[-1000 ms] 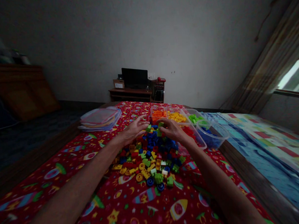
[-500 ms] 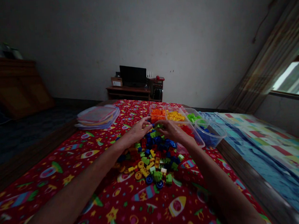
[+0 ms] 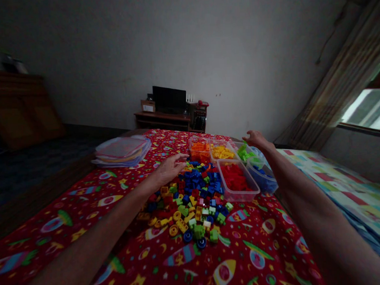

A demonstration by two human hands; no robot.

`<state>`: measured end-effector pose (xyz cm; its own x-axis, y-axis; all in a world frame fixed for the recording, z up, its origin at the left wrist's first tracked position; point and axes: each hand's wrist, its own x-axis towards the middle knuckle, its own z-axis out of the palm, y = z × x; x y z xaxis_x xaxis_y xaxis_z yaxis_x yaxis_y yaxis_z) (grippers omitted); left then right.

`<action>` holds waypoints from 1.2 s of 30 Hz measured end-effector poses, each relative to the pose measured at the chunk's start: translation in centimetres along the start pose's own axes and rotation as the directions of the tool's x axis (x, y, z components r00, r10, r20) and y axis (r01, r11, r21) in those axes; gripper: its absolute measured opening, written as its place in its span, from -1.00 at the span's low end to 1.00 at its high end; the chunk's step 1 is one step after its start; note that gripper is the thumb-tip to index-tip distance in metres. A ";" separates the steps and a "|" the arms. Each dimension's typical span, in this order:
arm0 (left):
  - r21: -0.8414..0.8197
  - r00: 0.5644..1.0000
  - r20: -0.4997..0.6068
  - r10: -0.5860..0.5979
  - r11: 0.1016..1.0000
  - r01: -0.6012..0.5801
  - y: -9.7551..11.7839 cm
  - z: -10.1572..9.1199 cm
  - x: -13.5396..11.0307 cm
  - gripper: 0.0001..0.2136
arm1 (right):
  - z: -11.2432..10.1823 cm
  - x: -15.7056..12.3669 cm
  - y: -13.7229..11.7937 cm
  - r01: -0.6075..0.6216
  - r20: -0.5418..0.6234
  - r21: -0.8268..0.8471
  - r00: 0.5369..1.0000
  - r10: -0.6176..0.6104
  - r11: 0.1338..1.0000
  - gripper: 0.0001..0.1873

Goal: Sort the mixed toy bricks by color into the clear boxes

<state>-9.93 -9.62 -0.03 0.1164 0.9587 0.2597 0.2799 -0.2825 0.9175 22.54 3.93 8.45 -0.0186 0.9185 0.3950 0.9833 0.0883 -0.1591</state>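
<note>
Head view: a red bedspread with rockets on it [image 3: 263, 236] fills the bottom of the picture and runs on past both hands. Far to the left of the left fingers [image 3: 179, 157] sits a stack of clear plastic lids [image 3: 121, 152]. Between the two hands stand clear tubs of toy bricks. The biggest one to see is the red tub [image 3: 238, 191], and past it are the orange tub [image 3: 199, 152], the yellow tub [image 3: 221, 151] and the green tub [image 3: 243, 152]. A blue-filled bowl [image 3: 264, 181] sits just below the right fingers [image 3: 248, 135].

A big pile of mixed toy bricks [image 3: 189, 201] lies on the bedspread, right under the left fingers.

What just changed: the right hand [image 3: 255, 138] has left the pile and gone out past the tubs, so the whole red tub now shows. The right arm [image 3: 305, 196] reaches long and high, up and away from the body. The left arm [image 3: 102, 222] lies low, with the left hand [image 3: 170, 168] flat above the pile.

The left fingers are spread wide and hold nothing. The right fingers are open and a bit curled, and I see nothing in them.
</note>
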 end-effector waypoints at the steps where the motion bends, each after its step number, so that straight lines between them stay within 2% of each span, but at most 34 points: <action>1: 0.018 1.000 0.000 0.004 1.000 -0.004 0.0 -0.2 0.0 -0.43 | 0.1 0.1 0.1 -0.007 0.010 0.011 1.000 0.007 1.000 -0.61; 4: 0.076 1.000 -0.006 0.014 0.997 -0.013 -0.3 -1.1 0.1 -0.43 | 0.5 -1.1 -0.4 0.022 0.000 0.115 1.000 -0.022 0.993 -0.65; 7: 0.194 0.998 -0.032 0.049 0.980 -0.041 -0.5 -1.9 0.3 -0.47 | 0.7 -3.9 -1.8 0.085 0.029 0.314 0.995 -0.099 0.946 -0.68; 10: 0.374 0.994 -0.023 0.110 0.923 -0.093 0.0 -2.4 0.4 -0.54 | 0.9 -7.5 -3.8 0.196 0.027 0.459 0.972 -0.234 0.866 -0.71; 12: 0.485 0.989 -0.008 0.151 0.865 -0.128 0.6 -3.2 0.1 -0.55 | 1.0 -10.2 -5.2 0.323 0.009 0.467 0.929 -0.369 0.823 -0.73; 15: 0.623 0.982 0.016 0.188 0.766 -0.156 0.7 -5.3 -1.2 -0.51 | 1.0 -14.9 -6.3 0.547 0.023 0.441 0.786 -0.618 0.712 -0.71; 17: 0.680 0.985 0.027 0.173 0.718 -0.145 -0.1 -7.4 -3.0 -0.45 | 1.0 -18.0 -6.3 0.629 0.052 0.459 0.685 -0.726 0.627 -0.64; 19: 0.695 0.993 -0.003 0.114 0.715 -0.080 -1.7 -9.5 -5.3 -0.39 | 1.3 -20.7 -5.7 0.692 0.070 0.435 0.612 -0.788 0.576 -0.52; 21: 0.669 0.998 -0.065 0.013 0.742 0.034 -3.7 -11.2 -8.0 -0.37 | 1.7 -22.8 -5.0 0.761 0.102 0.382 0.528 -0.843 0.523 -0.40; 23: 0.640 0.991 -0.119 -0.055 0.759 0.120 -5.6 -11.7 -10.3 -0.35 | 2.4 -24.0 -4.7 0.822 0.138 0.342 0.437 -0.889 0.456 -0.32; 25: 0.627 0.991 -0.106 -0.083 0.768 0.131 -6.9 -11.0 -11.8 -0.29 | 3.1 -24.6 -5.1 0.862 0.153 0.325 0.359 -0.921 0.390 -0.30; 26: 0.631 0.993 -0.087 -0.076 0.767 0.114 -7.2 -10.2 -12.2 -0.21 | 3.4 -24.7 -5.5 0.874 0.153 0.318 0.335 -0.930 0.367 -0.31; 29: 0.654 1.000 0.022 -0.003 0.757 -0.012 -7.2 -6.8 -12.2 0.03 | 4.5 -24.1 -7.3 0.896 0.142 0.288 0.309 -0.941 0.337 -0.35; 32: 0.663 0.994 0.106 0.030 0.743 -0.093 -6.2 -3.8 -11.3 0.04 | 5.5 -23.1 -9.1 0.894 0.119 0.237 0.362 -0.924 0.381 -0.37; 36: 0.659 0.984 0.140 0.112 0.732 -0.177 -5.1 -1.7 -9.4 -0.05 | 6.3 -21.8 -10.6 0.874 0.070 0.210 0.434 -0.898 0.438 -0.43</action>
<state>-14.09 -17.14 -6.59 0.2790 0.9068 0.3159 0.8117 -0.3985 0.4270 11.40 -14.57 -4.17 -0.9041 0.3457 0.2512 0.3765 0.9225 0.0854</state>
